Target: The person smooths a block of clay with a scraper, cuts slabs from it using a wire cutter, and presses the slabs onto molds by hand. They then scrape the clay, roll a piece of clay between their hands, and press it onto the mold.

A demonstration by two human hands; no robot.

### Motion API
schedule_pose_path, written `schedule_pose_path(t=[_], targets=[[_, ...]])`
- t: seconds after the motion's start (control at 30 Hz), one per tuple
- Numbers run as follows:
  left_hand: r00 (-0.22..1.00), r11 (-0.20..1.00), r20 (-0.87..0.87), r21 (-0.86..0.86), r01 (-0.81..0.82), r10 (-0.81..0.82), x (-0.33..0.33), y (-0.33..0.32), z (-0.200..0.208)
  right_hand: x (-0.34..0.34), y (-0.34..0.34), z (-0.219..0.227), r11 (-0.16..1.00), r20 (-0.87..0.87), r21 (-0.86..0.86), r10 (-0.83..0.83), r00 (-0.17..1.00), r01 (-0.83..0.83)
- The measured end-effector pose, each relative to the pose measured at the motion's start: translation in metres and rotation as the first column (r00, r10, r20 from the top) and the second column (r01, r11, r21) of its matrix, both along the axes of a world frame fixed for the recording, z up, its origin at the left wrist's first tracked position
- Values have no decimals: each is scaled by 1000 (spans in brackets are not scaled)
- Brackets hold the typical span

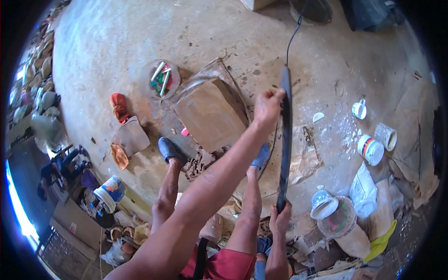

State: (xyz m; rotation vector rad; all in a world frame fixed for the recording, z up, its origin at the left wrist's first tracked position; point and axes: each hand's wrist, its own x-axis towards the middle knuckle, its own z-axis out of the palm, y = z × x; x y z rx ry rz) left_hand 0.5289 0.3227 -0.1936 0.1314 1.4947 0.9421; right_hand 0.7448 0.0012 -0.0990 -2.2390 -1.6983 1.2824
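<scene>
A long, dark, narrow bar stands lengthwise in front of me, with a thin black cord running from its far end toward the top of the view. My left hand reaches across and is closed at the bar's upper part, fingers curled against its left edge. Around the near end, my right hand is wrapped. Left of the bar, a large brown block that looks like clay rests on a worn sheet. Torn lumps of the same brown stuff lie by my feet.
Beyond the block sits a round tub of sticks and coloured pieces. An orange-red cloth bundle lies left. To the right are a white mug, a striped white tub, a white bag and a bell-shaped pot.
</scene>
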Motion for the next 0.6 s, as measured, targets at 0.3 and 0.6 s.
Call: schedule_pose_path(t=[0.3, 0.6], targets=[[823, 959, 565, 261, -107, -62, 43, -60, 67, 54, 70, 41, 953, -165, -184, -269, 949, 239], [454, 982, 891, 59, -179, 29, 75, -214, 87, -87, 238, 70, 993, -103, 96, 80, 991, -70]])
